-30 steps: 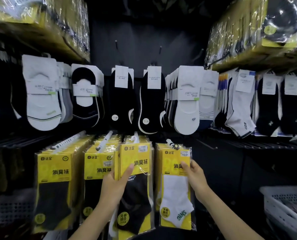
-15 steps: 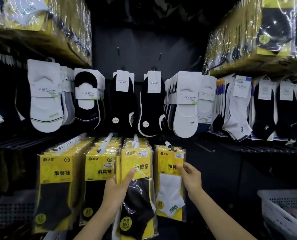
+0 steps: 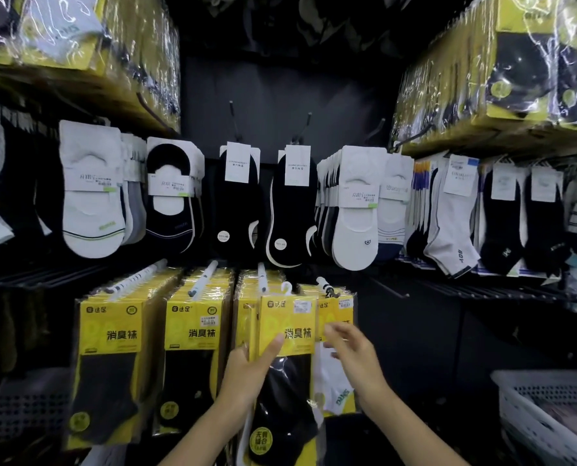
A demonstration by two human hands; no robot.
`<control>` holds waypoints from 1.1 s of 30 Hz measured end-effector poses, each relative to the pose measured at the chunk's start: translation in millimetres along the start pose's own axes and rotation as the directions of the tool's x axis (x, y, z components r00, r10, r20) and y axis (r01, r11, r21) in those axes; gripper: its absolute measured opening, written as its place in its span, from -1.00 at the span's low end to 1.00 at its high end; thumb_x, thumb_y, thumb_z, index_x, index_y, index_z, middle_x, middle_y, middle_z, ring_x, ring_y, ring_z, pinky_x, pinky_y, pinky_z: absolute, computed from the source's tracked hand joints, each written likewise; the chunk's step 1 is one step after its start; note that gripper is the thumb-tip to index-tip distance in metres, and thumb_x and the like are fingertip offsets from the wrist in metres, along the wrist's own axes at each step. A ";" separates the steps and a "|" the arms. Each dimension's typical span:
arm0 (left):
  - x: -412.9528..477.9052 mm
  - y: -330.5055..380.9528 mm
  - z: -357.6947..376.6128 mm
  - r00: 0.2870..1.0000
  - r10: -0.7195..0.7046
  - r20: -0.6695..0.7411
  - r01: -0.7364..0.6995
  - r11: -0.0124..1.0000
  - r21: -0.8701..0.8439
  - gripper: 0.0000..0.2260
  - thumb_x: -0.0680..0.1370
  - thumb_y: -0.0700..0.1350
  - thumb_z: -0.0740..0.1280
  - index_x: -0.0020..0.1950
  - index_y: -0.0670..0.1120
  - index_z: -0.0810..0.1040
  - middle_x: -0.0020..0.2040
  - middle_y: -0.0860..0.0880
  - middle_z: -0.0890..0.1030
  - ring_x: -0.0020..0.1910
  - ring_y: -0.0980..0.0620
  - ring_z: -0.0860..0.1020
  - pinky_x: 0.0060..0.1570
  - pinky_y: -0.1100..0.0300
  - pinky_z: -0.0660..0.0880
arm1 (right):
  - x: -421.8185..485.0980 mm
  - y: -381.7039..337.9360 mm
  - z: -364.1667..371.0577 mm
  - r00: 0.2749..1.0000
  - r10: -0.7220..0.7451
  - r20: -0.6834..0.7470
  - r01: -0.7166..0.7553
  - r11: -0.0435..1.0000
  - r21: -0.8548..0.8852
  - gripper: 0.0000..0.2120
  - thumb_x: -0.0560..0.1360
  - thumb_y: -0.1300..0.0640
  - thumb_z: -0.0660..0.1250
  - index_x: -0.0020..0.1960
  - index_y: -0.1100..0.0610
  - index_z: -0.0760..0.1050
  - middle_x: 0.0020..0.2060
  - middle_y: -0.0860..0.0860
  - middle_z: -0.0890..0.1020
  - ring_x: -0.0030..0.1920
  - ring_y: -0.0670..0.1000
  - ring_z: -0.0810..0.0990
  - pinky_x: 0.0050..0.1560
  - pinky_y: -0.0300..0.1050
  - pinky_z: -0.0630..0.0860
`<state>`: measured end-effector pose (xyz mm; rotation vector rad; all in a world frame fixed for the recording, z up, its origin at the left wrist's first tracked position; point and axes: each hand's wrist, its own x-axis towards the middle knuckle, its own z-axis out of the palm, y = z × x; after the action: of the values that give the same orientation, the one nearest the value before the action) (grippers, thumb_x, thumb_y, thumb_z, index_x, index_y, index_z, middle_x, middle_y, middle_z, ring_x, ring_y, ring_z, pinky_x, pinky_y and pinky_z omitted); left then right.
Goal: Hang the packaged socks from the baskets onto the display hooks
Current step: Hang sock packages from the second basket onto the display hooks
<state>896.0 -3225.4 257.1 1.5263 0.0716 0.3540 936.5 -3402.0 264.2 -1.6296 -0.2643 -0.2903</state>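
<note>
**Black-sock pack held upright at the hook row**

The left hand (image 3: 250, 375) grips the black-sock pack (image 3: 288, 334) by its left edge. The thumb lies across the yellow front card and the other fingers are curled round behind, out of sight. The pack's long axis runs nearly vertical, leaning a little so that its lower end swings to the left. Its white plastic hanger (image 3: 285, 288) points up and its printed face is turned to the camera, with the black sock filling the lower half.

Just left of the hanger is the tip of a white display hook (image 3: 262, 275), loaded with more yellow packs directly behind the held pack. Whether the hanger has caught that hook cannot be told.

Just right of the held pack, and partly overlapped by it, a white-sock pack (image 3: 334, 388) hangs from its own hook (image 3: 324, 283). The right hand (image 3: 354, 358) is in front of that pack, at the held pack's right edge. Its fingers are loosely spread and blurred and grasp nothing that can be seen. Whether they touch either pack is unclear.

Further left of the held pack hang two more columns of black-sock packs (image 3: 112, 348). Above it is a row of low-cut socks (image 3: 236, 203). Well to its lower right stands a white basket (image 3: 546, 418).
</note>
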 end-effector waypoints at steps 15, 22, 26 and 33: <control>-0.1 -2.2 -10.1 0.997 0.075 0.033 -0.077 0.996 0.044 -0.58 0.35 0.27 0.29 -0.18 -0.09 0.59 -0.52 0.13 0.48 -0.48 0.24 0.48 -0.36 0.41 0.38 | -18.5 17.2 -34.9 0.968 0.222 -0.115 -0.181 0.940 0.289 -0.85 0.56 0.19 0.27 0.08 0.17 0.56 -0.10 0.10 0.72 -0.08 0.09 0.69 -0.13 -0.11 0.56; 14.6 7.0 -24.0 0.989 0.150 0.005 -0.150 0.988 0.041 -0.72 0.44 0.20 0.30 -0.25 0.00 0.54 -0.56 0.17 0.47 -0.49 0.29 0.46 -0.32 0.35 0.38 | 27.3 7.8 -45.6 0.976 0.072 -0.206 -0.051 0.993 0.106 -0.91 0.57 0.23 0.25 0.05 0.12 0.50 -0.10 0.06 0.67 -0.07 0.02 0.64 -0.13 -0.18 0.51; 16.5 8.3 -24.6 0.984 0.176 0.006 -0.176 0.984 0.029 -0.72 0.44 0.19 0.30 -0.29 -0.01 0.50 -0.59 0.15 0.42 -0.55 0.28 0.43 -0.43 0.47 0.36 | 45.1 10.1 -33.1 0.990 0.065 -0.128 -0.062 0.998 0.028 -0.90 0.57 0.25 0.26 -0.01 0.09 0.51 -0.15 -0.01 0.68 -0.17 -0.09 0.66 -0.33 -0.35 0.53; 15.0 10.1 -21.5 0.989 0.148 0.003 -0.148 0.989 0.005 -0.77 0.48 0.15 0.32 -0.17 0.00 0.57 -0.37 0.09 0.59 -0.39 0.23 0.53 -0.45 0.52 0.40 | 56.7 34.8 -23.3 0.950 0.199 -0.240 -0.196 0.980 0.036 -0.84 0.49 0.15 0.40 0.00 0.21 0.53 -0.11 0.08 0.65 -0.11 0.01 0.62 -0.12 -0.20 0.52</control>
<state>902.7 -3200.6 268.4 1.5407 -0.0430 0.4703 1000.9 -3428.1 252.7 -1.5767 0.0837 -0.3296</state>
